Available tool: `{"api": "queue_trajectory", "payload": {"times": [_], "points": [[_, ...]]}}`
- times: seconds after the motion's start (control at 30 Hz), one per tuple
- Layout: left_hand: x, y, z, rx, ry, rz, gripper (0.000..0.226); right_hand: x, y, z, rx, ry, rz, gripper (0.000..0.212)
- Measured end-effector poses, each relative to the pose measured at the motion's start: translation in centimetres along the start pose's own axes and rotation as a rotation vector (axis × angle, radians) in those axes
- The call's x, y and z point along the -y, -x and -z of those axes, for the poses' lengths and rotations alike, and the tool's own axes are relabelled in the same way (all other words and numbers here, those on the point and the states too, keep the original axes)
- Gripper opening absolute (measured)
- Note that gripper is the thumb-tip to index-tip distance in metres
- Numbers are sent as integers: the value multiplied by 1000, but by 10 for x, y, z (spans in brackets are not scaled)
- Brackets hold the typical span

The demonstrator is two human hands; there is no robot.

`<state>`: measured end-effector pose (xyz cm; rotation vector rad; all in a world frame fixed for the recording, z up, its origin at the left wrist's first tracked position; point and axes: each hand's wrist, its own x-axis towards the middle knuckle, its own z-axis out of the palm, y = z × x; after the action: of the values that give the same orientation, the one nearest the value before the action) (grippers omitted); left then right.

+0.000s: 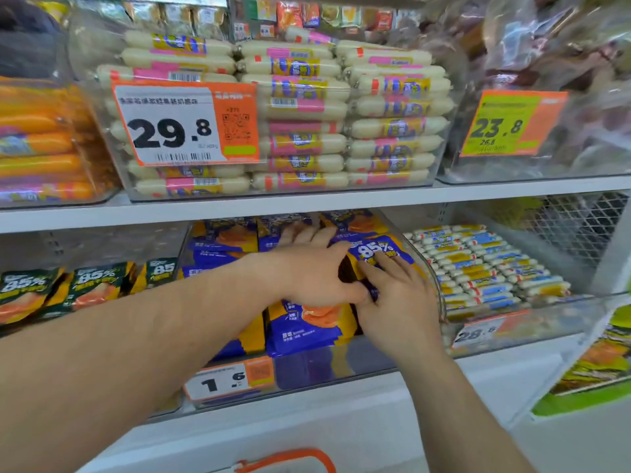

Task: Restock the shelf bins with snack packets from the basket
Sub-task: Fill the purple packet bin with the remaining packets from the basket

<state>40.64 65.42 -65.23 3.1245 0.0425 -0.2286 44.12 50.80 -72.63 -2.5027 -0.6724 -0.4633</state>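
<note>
Blue snack packets [377, 256], judged light, soft and slippery, are gripped as a small stack by the curled left hand [314, 268] and right hand [396, 295] at the right wall of the clear shelf bin [341, 370], best taken by their edges.

Bright, even shop light falls from above, casting only soft shadows under the upper shelf [307, 203]. Glare whitens the clear bin fronts [341, 367]. The wide lens bows the shelf lines towards the edges. Corners smear, the bagged goods [563, 46] at top right are blurred, and small print is unreadable.
</note>
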Motion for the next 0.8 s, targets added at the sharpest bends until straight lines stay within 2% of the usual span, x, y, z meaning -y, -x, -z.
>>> {"api": "queue_trajectory", "payload": {"times": [0.1, 0.17, 0.33, 0.53, 0.67, 0.8], "points": [[5, 27, -6, 131, -171, -20, 119, 2, -1, 6, 68, 9, -41, 62], [11, 35, -13, 207, -254, -9, 126, 4, -2, 9, 66, -11, -55, 58], [20, 27, -18, 156, -80, 4, 113, 7, -2, 12, 117, 12, -71, 42], [24, 28, -18, 156, -58, -34, 97, 7, -2, 12, 139, 12, -83, 44], [27, 29, -23, 130, -51, -46, 98, 9, -4, 14, 124, -29, -81, 44], [29, 30, -24, 117, -34, -54, 108, 14, -4, 21, 37, -60, -47, 60]]}}
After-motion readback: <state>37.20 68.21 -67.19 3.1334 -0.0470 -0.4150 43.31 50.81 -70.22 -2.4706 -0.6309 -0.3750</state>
